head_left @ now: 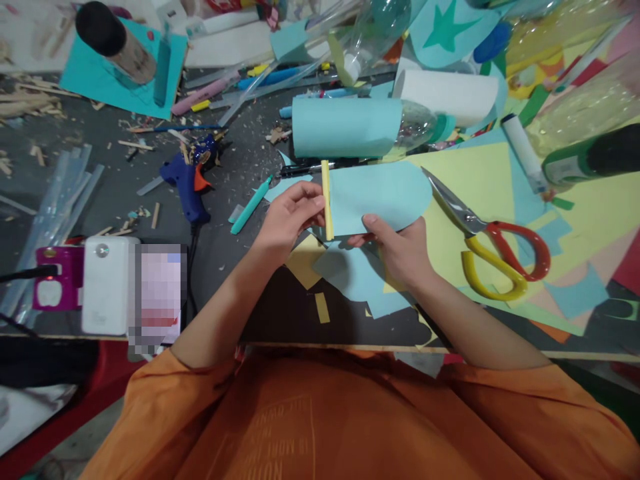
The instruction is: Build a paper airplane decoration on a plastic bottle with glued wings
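Note:
A light blue paper piece [383,193] with a rounded right end is held above the table. Along its straight left edge lies a narrow yellow strip [327,203]. My left hand [295,212] pinches the strip between thumb and fingers. My right hand [397,243] grips the lower edge of the blue paper, thumb on top and fingers beneath. Just beyond, a bottle wrapped in light blue paper [347,127] lies on its side. Scissors with red and yellow handles [473,223] rest open to the right on yellow paper.
A blue glue gun [189,180] and a teal marker [251,205] lie to the left. A white power bank [110,283] sits near the table's front edge [320,345]. Paper scraps [367,277], clear bottles [590,107] and a dark-capped can [117,47] surround the work area.

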A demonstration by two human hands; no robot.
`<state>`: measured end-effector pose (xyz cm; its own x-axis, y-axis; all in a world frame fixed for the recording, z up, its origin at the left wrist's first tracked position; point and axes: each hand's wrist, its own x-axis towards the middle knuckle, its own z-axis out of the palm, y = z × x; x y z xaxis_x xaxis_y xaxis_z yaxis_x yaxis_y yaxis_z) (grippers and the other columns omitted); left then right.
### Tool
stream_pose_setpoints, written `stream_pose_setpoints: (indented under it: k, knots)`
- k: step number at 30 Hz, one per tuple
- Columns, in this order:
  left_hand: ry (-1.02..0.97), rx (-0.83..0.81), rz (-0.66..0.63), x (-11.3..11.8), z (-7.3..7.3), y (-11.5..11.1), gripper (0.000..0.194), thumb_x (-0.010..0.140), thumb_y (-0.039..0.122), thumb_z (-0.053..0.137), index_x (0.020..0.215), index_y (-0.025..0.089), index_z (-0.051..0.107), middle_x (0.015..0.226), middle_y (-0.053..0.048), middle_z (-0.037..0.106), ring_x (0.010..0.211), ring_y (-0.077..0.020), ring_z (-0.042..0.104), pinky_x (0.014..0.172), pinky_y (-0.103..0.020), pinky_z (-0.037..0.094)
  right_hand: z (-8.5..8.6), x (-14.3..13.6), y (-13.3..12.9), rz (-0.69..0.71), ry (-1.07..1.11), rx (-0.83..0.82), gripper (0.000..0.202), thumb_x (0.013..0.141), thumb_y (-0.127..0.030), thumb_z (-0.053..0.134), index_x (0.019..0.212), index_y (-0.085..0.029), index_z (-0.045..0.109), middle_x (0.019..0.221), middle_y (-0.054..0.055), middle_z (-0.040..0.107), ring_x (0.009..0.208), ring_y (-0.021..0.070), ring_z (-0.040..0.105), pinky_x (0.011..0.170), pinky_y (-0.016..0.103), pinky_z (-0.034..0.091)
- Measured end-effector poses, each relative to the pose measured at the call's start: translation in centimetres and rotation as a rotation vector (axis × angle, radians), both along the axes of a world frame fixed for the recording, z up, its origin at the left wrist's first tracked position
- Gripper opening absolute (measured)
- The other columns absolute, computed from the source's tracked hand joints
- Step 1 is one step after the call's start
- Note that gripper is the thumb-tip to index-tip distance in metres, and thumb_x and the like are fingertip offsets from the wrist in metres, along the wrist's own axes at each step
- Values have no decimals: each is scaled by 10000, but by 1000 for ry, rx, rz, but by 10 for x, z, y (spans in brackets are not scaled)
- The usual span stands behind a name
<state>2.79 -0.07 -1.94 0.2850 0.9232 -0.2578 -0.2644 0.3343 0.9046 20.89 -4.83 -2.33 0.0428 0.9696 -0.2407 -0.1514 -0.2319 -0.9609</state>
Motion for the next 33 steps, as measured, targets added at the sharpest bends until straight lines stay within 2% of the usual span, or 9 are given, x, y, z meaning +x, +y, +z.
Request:
stream_pose_setpoints:
  k: [5,13,22,29,33]
  knots:
    - [9,-3,-2,0,0,1,358,675,421,852,763,198,585,645,60,601,550,-56,569,579,-191,502,-1,1,1,15,-26,-12,343,769,-526,777,648,-212,710,555,11,717,570,213,742,665,389,665]
    - [12,-9,-1,0,0,0,304,698,383,835,783,192,614,654,53,611,563,-58,576,586,-187,504,2,0,3,6,-20,-11,320,761,-500,791,648,-210,721,548,6,716,550,192,733,633,358,659]
    - [114,53,85,1,-2,-1,223,729,351,820,764,182,678,681,33,642,571,-59,579,591,-193,505,1,0,1,24,-69,-12,346,769,-519,778,639,-204,723,561,17,727,555,195,732,654,366,658]
    - [167,22,100,1,2,-1,283,669,375,862,750,172,682,642,37,632,538,-65,576,579,-215,509,4,0,2,40,-108,-32,333,787,-491,765,631,-199,723,569,21,732,567,196,734,684,377,660]
    - [184,33,119,0,0,0,196,704,325,822,726,178,695,654,36,645,557,-65,583,598,-214,517,5,0,2,35,-106,-31,316,794,-456,768,626,-193,720,567,19,731,568,190,736,684,366,658]
